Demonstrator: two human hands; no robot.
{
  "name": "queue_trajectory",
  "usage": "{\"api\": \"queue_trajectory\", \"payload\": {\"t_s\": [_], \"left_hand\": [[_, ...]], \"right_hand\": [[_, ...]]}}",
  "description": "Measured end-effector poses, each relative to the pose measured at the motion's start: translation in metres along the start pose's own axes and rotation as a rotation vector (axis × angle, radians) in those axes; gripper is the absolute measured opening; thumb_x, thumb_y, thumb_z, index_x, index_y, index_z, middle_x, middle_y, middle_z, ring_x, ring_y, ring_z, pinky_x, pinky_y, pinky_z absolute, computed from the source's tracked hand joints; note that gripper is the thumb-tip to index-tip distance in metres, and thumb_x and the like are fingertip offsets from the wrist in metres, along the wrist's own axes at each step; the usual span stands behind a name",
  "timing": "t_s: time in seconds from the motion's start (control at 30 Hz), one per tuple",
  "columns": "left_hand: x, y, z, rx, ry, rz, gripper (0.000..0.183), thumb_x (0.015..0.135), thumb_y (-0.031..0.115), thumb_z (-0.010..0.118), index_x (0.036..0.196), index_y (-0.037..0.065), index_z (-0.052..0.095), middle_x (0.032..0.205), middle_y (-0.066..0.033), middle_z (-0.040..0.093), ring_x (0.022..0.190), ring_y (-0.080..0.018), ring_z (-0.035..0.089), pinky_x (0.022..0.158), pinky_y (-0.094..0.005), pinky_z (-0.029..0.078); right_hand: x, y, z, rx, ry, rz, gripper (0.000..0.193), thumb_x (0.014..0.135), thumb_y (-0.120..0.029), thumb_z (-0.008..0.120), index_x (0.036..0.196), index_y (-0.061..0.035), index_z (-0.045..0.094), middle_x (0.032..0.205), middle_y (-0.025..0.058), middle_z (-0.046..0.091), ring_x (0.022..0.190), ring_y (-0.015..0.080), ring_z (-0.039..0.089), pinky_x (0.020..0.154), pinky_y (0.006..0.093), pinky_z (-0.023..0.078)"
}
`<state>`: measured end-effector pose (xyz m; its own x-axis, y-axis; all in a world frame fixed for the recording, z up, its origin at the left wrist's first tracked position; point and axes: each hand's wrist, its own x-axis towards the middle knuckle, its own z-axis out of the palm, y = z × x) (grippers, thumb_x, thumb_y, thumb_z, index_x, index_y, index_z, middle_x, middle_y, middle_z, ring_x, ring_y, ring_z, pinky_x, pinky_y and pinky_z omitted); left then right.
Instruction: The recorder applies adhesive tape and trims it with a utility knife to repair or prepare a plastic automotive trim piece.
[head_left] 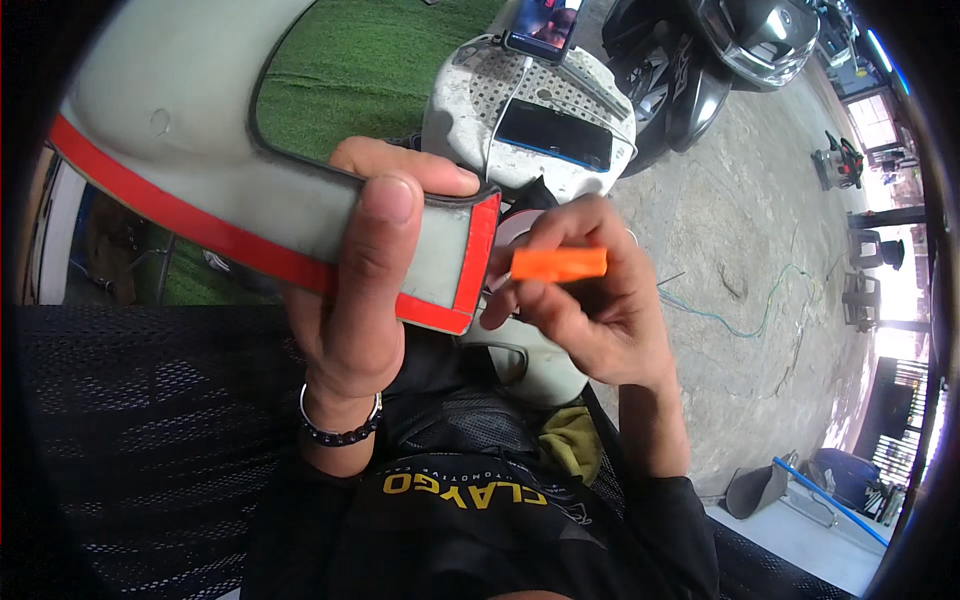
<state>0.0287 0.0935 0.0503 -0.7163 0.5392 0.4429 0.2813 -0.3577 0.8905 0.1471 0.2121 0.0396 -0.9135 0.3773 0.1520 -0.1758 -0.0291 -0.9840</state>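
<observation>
Evidently, a grey panel [210, 170] with a red strip [220, 238] along its lower edge was being held up in front of the person's body, mainly to the left and above the lap. It was gripped near its narrow end by the left hand [350, 300]: the thumb was laid across the pale face, while a finger was stretched along the upper edge, where dark edging [254, 110] was seen. That narrow end was crossed by a short red band [478, 255], which was left uncovered between the two hands

Just beyond that end, to its right, an orange piece [558, 265] was pinched between the thumb and fingers of the right hand [605, 315]; its outline was somewhat blurred. Whether the panel was touched by the right fingertips could not be told. Both hands were thus closed around something, and were kept close together

Below the right hand, a pale curved part [550, 370] was seen at the lap, with a yellowish cloth [575, 440] lying near it. Past the hands, a white stool [475, 105] was occupied by a phone [545, 28] propped upright and by a dark flat device [555, 135]. Green turf [350, 70] was shown behind the panel, and concrete floor [740, 250] was seen at the right
</observation>
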Motion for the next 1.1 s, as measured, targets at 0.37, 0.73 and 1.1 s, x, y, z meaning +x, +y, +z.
{"api": "queue_trajectory", "payload": {"t_s": [0.37,0.73,1.1], "left_hand": [[-0.007,-0.007,0.006,0.18,-0.107,0.19,0.028,0.093,0.019,0.042,0.091,-0.004,0.057,0.079,-0.0083,0.06,0.07,-0.0108,0.054,0.062,-0.0232,0.042],[-0.007,-0.015,0.008,0.302,-0.186,0.208,0.019,0.091,0.012,0.047,0.094,-0.004,0.057,0.079,-0.0081,0.06,0.066,-0.0142,0.055,0.061,-0.0265,0.045],[-0.015,-0.023,0.012,0.636,-0.21,0.292,0.026,0.093,0.018,0.043,0.101,-0.004,0.054,0.093,-0.0122,0.06,0.081,-0.0166,0.057,0.073,-0.0268,0.045]], "right_hand": [[0.014,0.004,0.006,-0.12,0.308,-0.18,0.04,0.082,-0.007,0.065,0.119,-0.0032,0.049,0.086,0.0039,0.06,0.081,0.0069,0.056,0.074,0.0206,0.044],[0.015,0.009,0.006,-0.118,0.361,-0.285,0.039,0.078,-0.005,0.067,0.112,-0.0025,0.049,0.084,0.0053,0.063,0.078,0.008,0.06,0.067,0.0199,0.048],[0.016,0.019,0.007,-0.185,0.381,-0.226,0.033,0.079,0.003,0.062,0.104,-0.002,0.041,0.085,0.0042,0.058,0.077,0.0062,0.056,0.067,0.0183,0.046]]}}
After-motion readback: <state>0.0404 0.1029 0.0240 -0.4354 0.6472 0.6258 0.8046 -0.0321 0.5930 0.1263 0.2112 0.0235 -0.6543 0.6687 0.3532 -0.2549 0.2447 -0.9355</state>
